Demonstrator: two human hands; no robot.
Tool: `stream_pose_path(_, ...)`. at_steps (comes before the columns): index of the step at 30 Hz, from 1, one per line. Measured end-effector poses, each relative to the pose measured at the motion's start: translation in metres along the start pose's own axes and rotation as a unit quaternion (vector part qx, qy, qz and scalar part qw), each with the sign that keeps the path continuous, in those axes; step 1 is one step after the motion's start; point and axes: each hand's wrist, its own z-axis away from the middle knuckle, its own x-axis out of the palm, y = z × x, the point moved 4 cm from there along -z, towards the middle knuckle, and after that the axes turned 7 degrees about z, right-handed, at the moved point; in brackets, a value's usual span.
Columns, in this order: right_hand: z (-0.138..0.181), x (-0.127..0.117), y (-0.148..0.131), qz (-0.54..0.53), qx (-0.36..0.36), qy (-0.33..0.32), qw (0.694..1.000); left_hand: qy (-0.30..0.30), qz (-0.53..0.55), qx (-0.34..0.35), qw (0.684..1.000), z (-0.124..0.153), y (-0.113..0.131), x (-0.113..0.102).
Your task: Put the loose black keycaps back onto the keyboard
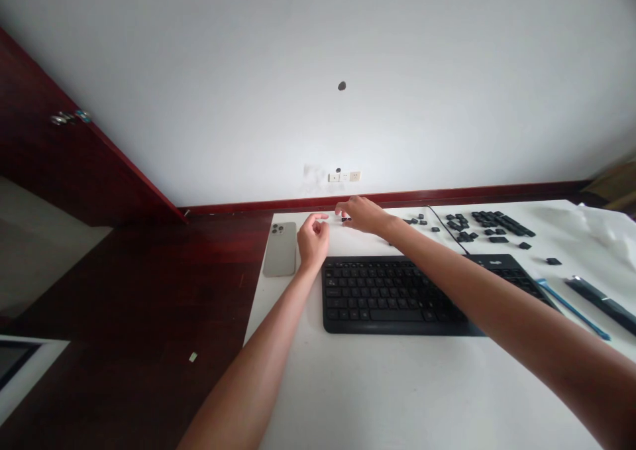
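My left hand (313, 239) hovers above the table just beyond the top left corner of the black keyboard (372, 291). Its fingers are curled in, the index bent toward the right; whatever they hold, if anything, is hidden. Reaching across the keyboard, my right hand (366, 214) is near the table's far edge. Its thumb and index are apart, close to small black keycaps (346, 219) on the white table. The right forearm covers part of the keyboard. Several loose keycaps (489, 225) are scattered behind the keyboard on the right.
A silver phone (280, 250) lies on the table (348, 397) left of the keyboard. To the right are a blue strip-like tool (574, 309), a dark flat object (603, 303) and crumpled white plastic (603, 231). A cable (447, 231) runs back from the keyboard.
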Motion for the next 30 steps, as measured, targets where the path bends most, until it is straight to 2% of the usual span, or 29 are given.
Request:
stream_pose_path(2,0.003,-0.003,-0.006,-0.027,-0.008,0.005,1.000,0.004,0.008,0.005,1.000,0.000,-0.001,0.000)
stream_pose_path(4,0.012,-0.007,-0.013,-0.103,-0.027,0.039,0.994,0.013,0.023,0.009,1.000,0.000,-0.002,0.000)
stream_pose_path(7,0.039,-0.012,-0.026,-0.234,-0.048,0.083,0.967,0.028,0.039,0.012,0.999,-0.001,-0.003,0.000)
stream_pose_path(12,0.080,-0.005,-0.039,-0.329,-0.030,0.062,0.942,0.031,0.037,0.013,0.999,0.000,-0.002,0.000)
stream_pose_path(17,0.091,0.002,-0.039,-0.330,-0.024,0.044,0.943,0.026,0.044,0.013,0.999,0.001,-0.001,0.000)
stream_pose_path(30,0.095,0.009,-0.047,-0.201,-0.049,0.043,0.977,0.013,0.022,0.012,1.000,0.001,0.000,0.000)
